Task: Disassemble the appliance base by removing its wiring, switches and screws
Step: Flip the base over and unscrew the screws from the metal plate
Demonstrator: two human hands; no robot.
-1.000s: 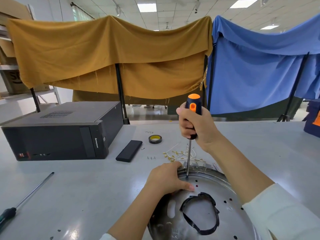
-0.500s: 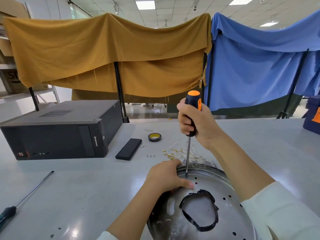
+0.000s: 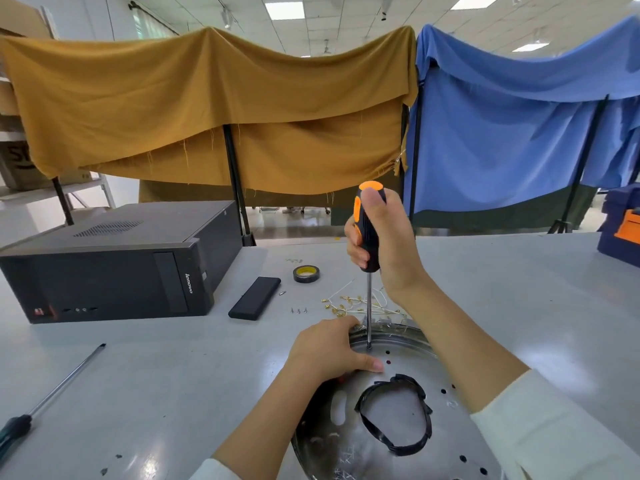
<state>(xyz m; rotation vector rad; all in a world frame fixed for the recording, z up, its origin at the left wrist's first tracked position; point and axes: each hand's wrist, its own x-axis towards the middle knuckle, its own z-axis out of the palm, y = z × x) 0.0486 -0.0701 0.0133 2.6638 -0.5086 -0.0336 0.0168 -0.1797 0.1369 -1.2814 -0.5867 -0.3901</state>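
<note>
A round shiny metal appliance base (image 3: 446,427) lies at the near edge of the table, with a black gasket ring (image 3: 394,414) around its middle opening. My right hand (image 3: 388,244) grips the black and orange handle of a screwdriver (image 3: 369,233), held upright with its tip down on the base near the far rim. My left hand (image 3: 329,348) holds the base's far left rim, thumb lying flat on the metal. Loose white wires with brass terminals (image 3: 356,303) lie just behind the base. Three small screws (image 3: 298,310) stand to their left.
A black desktop computer (image 3: 114,261) lies on the left. Near it are a flat black case (image 3: 254,297) and a roll of tape (image 3: 306,273). A second long screwdriver (image 3: 52,396) lies at the near left. Blue boxes (image 3: 620,230) sit at the far right.
My right hand has turned on the screwdriver handle, so the thumb now lies near the orange cap. The left hand and the base have stayed put.
</note>
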